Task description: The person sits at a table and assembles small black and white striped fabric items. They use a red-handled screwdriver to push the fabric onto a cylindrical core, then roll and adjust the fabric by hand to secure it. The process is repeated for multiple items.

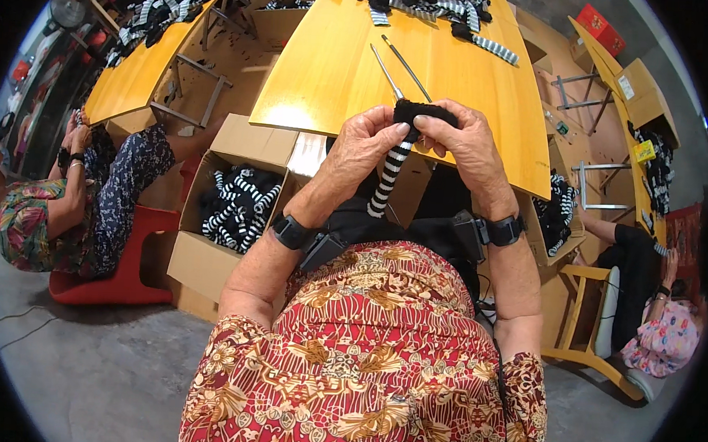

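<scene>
Just over the table's near edge, my left hand point(367, 142) and my right hand point(466, 143) hold one knitted piece between them. Its top is a fuzzy black cuff point(407, 110); a narrow black-and-white striped tube point(386, 183) hangs from it toward my lap. Both thumbs press on the black part, close together, with the other fingers curled behind it. Beyond my hands, a thin metal rod point(385, 67) and a dark rod point(406, 68) lie on the yellow table point(321, 69). My fingers partly hide their near ends.
Striped and black knitted pieces point(427, 4) are heaped at the table's far end. Open cartons of similar pieces stand at left point(185, 249) and right point(544, 237). People sit on a red chair point(118, 282) and a wooden-framed chair point(583, 310) to either side.
</scene>
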### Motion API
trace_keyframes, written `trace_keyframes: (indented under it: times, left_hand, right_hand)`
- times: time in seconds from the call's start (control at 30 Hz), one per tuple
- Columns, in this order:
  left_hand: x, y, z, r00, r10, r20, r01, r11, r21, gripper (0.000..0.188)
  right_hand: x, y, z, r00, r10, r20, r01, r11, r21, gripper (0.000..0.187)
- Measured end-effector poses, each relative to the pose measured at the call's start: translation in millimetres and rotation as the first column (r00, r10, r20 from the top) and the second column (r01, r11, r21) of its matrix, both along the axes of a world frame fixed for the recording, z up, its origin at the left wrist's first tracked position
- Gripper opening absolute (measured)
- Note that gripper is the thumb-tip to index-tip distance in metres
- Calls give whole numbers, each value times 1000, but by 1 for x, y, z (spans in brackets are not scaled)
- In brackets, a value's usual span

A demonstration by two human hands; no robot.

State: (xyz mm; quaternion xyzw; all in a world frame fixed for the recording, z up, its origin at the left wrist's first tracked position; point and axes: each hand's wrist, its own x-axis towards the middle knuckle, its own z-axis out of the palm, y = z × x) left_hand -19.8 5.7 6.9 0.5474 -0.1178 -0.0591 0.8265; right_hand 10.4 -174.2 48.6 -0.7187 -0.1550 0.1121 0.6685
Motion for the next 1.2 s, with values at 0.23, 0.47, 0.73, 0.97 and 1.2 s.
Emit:
trace_keyframes:
  times: [0.23,0.47,0.73,0.97,1.2]
  left_hand:
    - [-7,-5,-2,995,-94,10,93,993,79,22]
    - [-27,5,-4,970,-202,-134,228,949,219,23]
    - [-49,38,4,947,-219,-237,234,972,37,26]
    - [-51,111,-13,938,207,-279,-208,978,27,24]
    - [-74,186,-87,821,355,-448,-381,924,34,20]
  right_hand:
    - [1,6,-4,985,-170,13,166,975,148,13]
    - [15,-15,-7,969,-231,-91,243,959,147,18]
    - [16,-43,18,997,63,-45,-71,978,-197,34]
    - [17,-131,74,985,-61,161,139,830,-541,36]
    - [49,-241,76,952,-275,136,292,678,-674,32]
